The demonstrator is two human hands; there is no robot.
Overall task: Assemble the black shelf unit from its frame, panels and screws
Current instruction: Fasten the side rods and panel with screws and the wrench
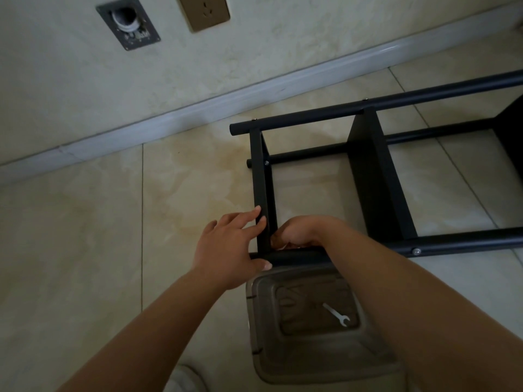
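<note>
The fingers point(259, 219) of the left hand point(229, 250) are stretched out fairly straight and lie against the thin black end panel point(261, 176) of the shelf. The thumb presses on the round black metal tube point(297, 257) that runs across, just below the panel. So this hand steadies the corner and grips nothing.

The right hand point(297, 233) sits just to the right of that same corner, inside the frame. Its fingers are curled down toward the spot where panel and tube meet. They may pinch a small screw, but it is hidden, so I cannot tell.

The panel's long side runs up the middle of the frame, away from the hands. The tube runs left to right. The joint lies between the two hands, and both touch it.

The black metal shelf unit point(376, 176) lies on its side on the pale tiled floor point(113, 222), filling the right half of the frame.

A small silver wrench point(336, 315) rests in the clear plastic tub point(311, 357) at the bottom middle, just under the right arm.
</note>
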